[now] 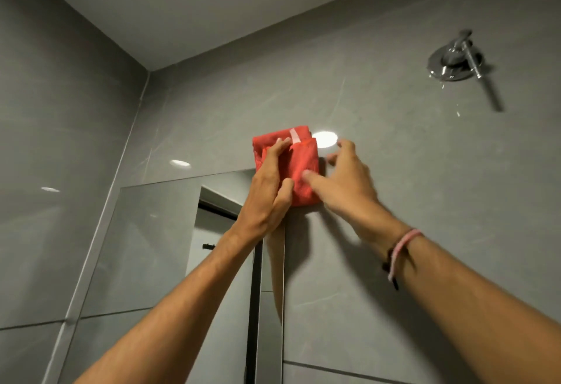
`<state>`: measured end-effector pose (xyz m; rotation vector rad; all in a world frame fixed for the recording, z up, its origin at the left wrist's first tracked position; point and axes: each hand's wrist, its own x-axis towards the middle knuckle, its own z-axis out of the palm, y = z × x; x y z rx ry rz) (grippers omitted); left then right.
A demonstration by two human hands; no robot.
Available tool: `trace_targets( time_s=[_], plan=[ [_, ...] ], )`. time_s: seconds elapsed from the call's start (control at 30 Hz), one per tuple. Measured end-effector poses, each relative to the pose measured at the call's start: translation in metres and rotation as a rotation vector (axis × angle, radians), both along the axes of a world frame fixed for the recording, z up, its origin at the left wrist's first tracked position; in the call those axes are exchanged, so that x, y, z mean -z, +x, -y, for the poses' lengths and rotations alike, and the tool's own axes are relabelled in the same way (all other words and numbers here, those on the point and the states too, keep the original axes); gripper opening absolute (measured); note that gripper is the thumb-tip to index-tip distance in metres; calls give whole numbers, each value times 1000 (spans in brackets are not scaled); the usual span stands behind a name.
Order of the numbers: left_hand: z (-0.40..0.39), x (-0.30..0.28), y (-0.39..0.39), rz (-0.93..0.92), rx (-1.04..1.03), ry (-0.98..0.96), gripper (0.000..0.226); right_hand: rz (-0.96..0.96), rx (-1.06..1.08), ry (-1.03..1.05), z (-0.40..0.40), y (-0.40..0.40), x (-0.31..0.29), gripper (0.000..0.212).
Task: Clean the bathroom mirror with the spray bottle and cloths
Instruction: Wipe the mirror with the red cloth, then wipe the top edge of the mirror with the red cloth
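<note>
A folded red cloth (300,168) with a white label is pressed against the wall at the mirror's upper right corner. The mirror (158,247) fills the lower left of the wall and reflects a doorway. My left hand (270,189) lies flat on the cloth's left half, thumb hooked round its lower edge. My right hand (343,180) reaches in from the right, fingers spread, one fingertip touching the cloth's right side. No spray bottle is in view.
Grey tiled walls meet in a corner (145,86) at the left. A chrome shower head (455,59) sticks out of the wall at the upper right. A ceiling light's glare (324,138) shines on the tile just right of the cloth.
</note>
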<state>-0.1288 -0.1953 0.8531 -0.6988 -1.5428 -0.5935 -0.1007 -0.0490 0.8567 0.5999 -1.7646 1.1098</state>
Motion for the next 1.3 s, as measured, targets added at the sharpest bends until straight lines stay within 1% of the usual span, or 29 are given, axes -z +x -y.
trace_targets(
  time_s=[0.03,0.1,0.2,0.27,0.3,0.33,0.37,0.4,0.47,0.5,0.53,0.57,0.67,0.73,0.77,0.8,0.87,0.97,1.03,1.13,1.23,1.3],
  plan=[
    [2,-1,3,-4,4,-14,74,70,-18,35,2,6,-9,85],
    [6,0,7,-18,10,-26,77,133,18,64,9,12,-19,83],
    [10,4,11,-89,-25,6,73,146,73,69,19,13,-19,66],
    [15,8,15,-157,-77,147,71,144,46,43,22,13,-15,53],
    [17,9,18,-134,-77,248,77,128,3,16,22,12,-13,48],
    [18,12,23,-60,-43,349,84,107,-55,-20,21,11,-9,44],
    [19,14,29,44,38,419,85,87,-122,-63,20,11,-5,39],
    [21,13,33,139,152,435,78,72,-188,-104,18,12,-2,35],
    [17,15,44,267,402,353,50,58,-282,-160,6,17,11,27],
    [13,16,50,291,482,289,36,54,-314,-174,-2,22,16,28],
    [7,21,56,313,539,239,27,56,-334,-188,-13,28,27,31],
    [0,22,64,323,568,191,23,42,-353,-197,-25,36,33,37],
    [-30,46,81,421,644,59,19,-15,-355,-233,-73,66,67,53],
    [-52,72,90,519,675,-42,21,-15,-328,-223,-108,86,98,52],
    [-59,82,94,546,659,-82,25,7,-306,-197,-121,96,111,48],
    [-71,102,91,596,668,-83,34,60,-265,-186,-135,105,133,45],
    [-88,134,87,670,677,-4,53,154,-206,-195,-156,116,167,47],
    [-122,206,77,781,713,226,56,318,-87,-262,-184,120,234,61],
    [-147,271,74,899,784,356,52,449,-11,-336,-200,125,291,66],
    [-174,384,85,1142,867,428,39,666,122,-433,-222,143,388,67],
    [-192,491,112,1446,846,497,31,958,191,-567,-244,164,491,57],
    [-207,553,131,1636,763,488,28,1166,204,-695,-259,176,559,50]
  ],
)
